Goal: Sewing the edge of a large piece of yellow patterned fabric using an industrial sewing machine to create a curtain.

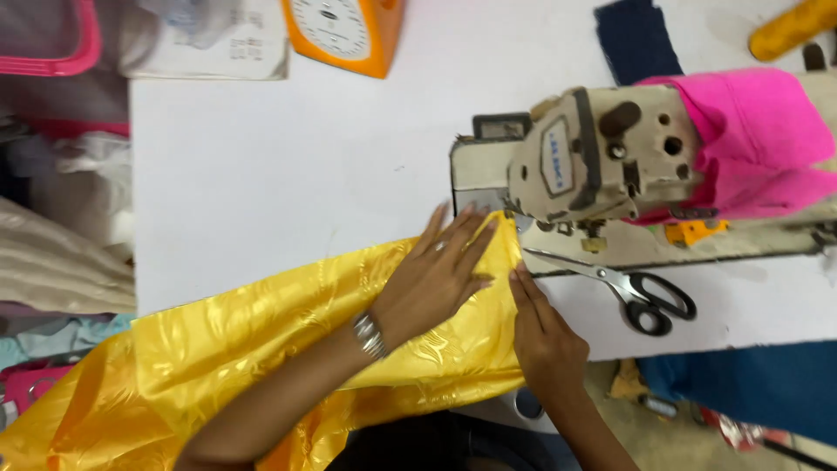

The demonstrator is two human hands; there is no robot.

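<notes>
The left hand [433, 277] lies flat and spread wide, palm down, on a shiny yellow patterned satin cloth [261, 349], its fingers fanned out and pointing toward the worn beige sewing machine head [593, 157]; a ring sits on one finger and a silver metal bracelet [370, 335] circles the wrist. The right hand [545, 336] is also open but narrower, fingers held straight and close together, its edge pressed along the right border of the same cloth, just beside the left hand and nearly touching its fingertips. Neither hand grips anything; both only press the fabric down. The yellow cloth runs from the lower left corner of the view up across the white tabletop [261, 174], and its upper end lies under both hands, right at the foot of the machine head; whether it sits under the needle cannot be told. A pair of black-handled steel scissors [632, 292] rests on the table just right of the right hand, blades pointing at the cloth's edge. A bright pink fabric [750, 139] drapes over the machine's arm, an orange dial scale [344, 30] stands at the far edge of the table, and a dark blue cloth piece [636, 39] lies well apart near the top
</notes>
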